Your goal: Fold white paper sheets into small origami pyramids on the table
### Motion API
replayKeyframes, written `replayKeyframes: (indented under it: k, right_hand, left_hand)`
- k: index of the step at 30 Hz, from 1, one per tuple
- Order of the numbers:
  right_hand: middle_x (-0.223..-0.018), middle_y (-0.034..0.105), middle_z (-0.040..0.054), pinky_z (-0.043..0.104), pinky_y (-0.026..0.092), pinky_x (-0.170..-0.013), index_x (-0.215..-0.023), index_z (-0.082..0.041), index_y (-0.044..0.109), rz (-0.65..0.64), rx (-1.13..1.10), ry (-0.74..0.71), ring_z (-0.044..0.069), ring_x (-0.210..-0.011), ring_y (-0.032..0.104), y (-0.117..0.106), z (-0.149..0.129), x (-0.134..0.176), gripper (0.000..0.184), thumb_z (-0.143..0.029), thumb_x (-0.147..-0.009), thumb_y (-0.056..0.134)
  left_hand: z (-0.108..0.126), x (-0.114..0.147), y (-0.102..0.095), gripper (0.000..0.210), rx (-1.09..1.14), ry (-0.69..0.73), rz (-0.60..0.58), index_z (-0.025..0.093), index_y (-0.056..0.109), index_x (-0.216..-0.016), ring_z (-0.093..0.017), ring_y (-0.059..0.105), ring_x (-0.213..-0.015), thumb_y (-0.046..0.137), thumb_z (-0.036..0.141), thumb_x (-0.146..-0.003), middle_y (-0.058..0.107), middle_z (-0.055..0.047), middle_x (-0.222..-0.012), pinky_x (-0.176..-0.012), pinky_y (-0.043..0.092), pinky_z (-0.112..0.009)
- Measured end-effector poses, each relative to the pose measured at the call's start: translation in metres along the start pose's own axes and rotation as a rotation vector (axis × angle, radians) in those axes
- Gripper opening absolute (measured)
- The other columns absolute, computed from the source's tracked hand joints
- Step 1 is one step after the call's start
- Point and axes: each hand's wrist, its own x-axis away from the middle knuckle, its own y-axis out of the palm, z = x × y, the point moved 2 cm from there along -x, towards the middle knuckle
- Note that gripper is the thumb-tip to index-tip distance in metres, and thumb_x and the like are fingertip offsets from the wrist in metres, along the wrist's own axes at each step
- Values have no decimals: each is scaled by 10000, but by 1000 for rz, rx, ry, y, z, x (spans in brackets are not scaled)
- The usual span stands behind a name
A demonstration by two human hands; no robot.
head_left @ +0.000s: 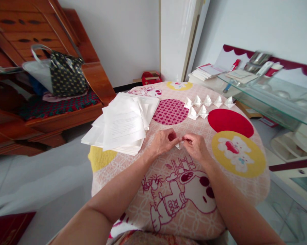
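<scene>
Both hands meet over the middle of the round table, pinching a small folded white paper (178, 146). My left hand (165, 141) holds it from the left, thumb and forefinger closed near its top. From the right, my right hand (195, 145) pinches it too, its fingertips touching those of the left. Most of the paper is hidden behind the fingers. Beyond the hands, several folded paper boats (203, 111) stand in two rows. A thick, uneven stack of white paper sheets (124, 122) lies left of my hands, the top one printed with text.
A patterned cloth (174, 112) covers the table. At the right stands a glass shelf (276, 102) with papers, a cup and metal containers. On the left, a wooden bench (97, 81) carries a black patterned bag (66, 75). A red box (151, 78) sits by the far wall.
</scene>
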Motion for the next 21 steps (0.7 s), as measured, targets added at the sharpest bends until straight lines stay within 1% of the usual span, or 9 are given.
replayKeyframes:
  k: [4,7,10,15,21]
  right_hand:
    - [-762,721,39,279,432,-670,-775,-196,719,-30,14,6,168,-683,613,0,-6,0,173,-106,-798,573]
    - [-778,693,41,278,415,-682,-749,-199,690,-54,87,15,175,-720,599,2,-12,-1,106,-122,-798,635]
    - [-808,676,41,279,399,-690,-723,-193,662,-68,138,26,172,-736,587,5,-15,-1,125,-85,-785,651]
    - [-821,657,36,282,411,-713,-724,-194,655,-88,75,-1,177,-764,601,7,-12,-2,157,-58,-801,649]
    - [-850,660,42,290,445,-757,-719,-197,646,-76,4,-23,185,-803,624,8,-10,-1,179,-30,-783,645]
  left_hand:
    - [-1,-1,1,184,-13,-15,-1,143,682,-795,-121,576,-643,656,298,-891,685,-17,-712,-621,400,-255]
    - [-3,-1,0,158,12,-27,-4,142,686,-782,-120,580,-646,651,267,-873,681,-12,-697,-621,409,-249]
    - [-8,-2,-2,140,82,-29,-22,145,690,-776,-118,582,-650,652,257,-852,684,-9,-702,-627,433,-239]
    - [-23,-4,-9,130,244,-38,-83,143,701,-779,-122,606,-681,669,266,-807,691,-15,-728,-632,480,-227]
    - [-30,-6,-16,126,314,-68,-163,141,722,-808,-119,630,-672,709,245,-737,709,-13,-730,-634,506,-220]
